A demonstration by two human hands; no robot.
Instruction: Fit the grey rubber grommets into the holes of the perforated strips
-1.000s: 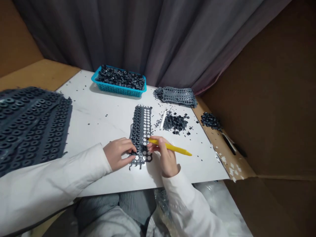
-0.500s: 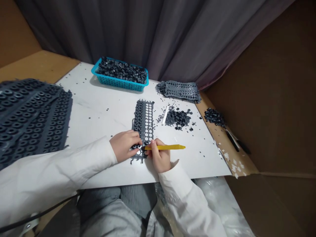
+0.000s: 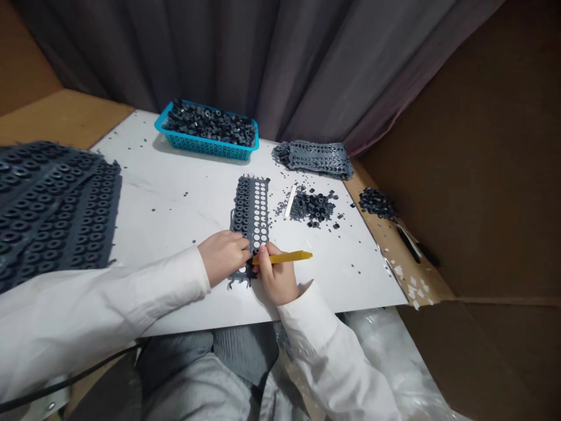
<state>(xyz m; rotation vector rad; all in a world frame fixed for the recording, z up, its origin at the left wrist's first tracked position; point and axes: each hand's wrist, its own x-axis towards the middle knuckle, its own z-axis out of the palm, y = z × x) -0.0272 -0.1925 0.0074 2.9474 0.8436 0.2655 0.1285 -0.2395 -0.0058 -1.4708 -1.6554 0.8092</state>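
Note:
A dark grey rubber sheet [image 3: 246,204] with rows of ring-shaped parts lies lengthwise before me on the white board. Its right-hand columns are round holes showing white. My left hand [image 3: 223,255] has its fingers curled together onto the sheet's near left part, gripping it. In my right hand [image 3: 277,275] is a slim yellow-handled tool [image 3: 289,256], pinched between thumb and fingers. The handle points right, and the dark tip meets the sheet close to my left fingertips. What lies directly under the fingers is hidden.
A blue basket [image 3: 205,149] full of small dark rubber pieces stands at the back. Stacked ring-covered sheets [image 3: 56,216] lie left. On the right are a folded sheet [image 3: 318,158], a loose pile [image 3: 315,207], a white stick [image 3: 290,202], another pile [image 3: 377,203] and a dark-handled tool [image 3: 408,244].
The yellow-handled tool has tilted, its right end rising slightly and drawing closer. My left fingers have moved nearer to the tool's tip. The whole view has shifted a little.

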